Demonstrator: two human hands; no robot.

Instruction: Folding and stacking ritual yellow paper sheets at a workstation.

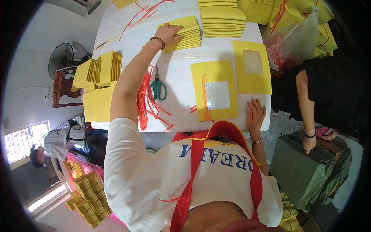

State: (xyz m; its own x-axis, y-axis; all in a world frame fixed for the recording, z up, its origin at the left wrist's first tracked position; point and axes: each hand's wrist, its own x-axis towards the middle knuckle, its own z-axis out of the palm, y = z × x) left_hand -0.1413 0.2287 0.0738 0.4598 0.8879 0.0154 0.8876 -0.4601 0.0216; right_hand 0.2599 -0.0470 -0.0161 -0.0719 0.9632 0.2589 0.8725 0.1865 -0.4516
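My left hand point(170, 34), a beaded bracelet at its wrist, lies with fingers apart on a fanned stack of yellow paper point(189, 38) toward the table's far side. At the near right edge, my right hand point(256, 114) rests on the white tabletop point(174, 69), fingers stretched out. Just left of it is a yellow sheet with a silvery square and an orange streak point(233, 89); it looks like joss paper. Another yellow sheet with a paler square point(253, 83) lies beyond my right hand. Green-handled scissors point(158, 89) and a bundle of red ties point(143, 100) lie below my left forearm.
More yellow stacks stand at the table's left edge point(98, 73) and far side point(223, 23). A clear plastic bag point(295, 38) holds red strips at far right. A co-worker's hand point(309, 145) is by a dark green wrapped box point(303, 170). A fan point(62, 58) stands left.
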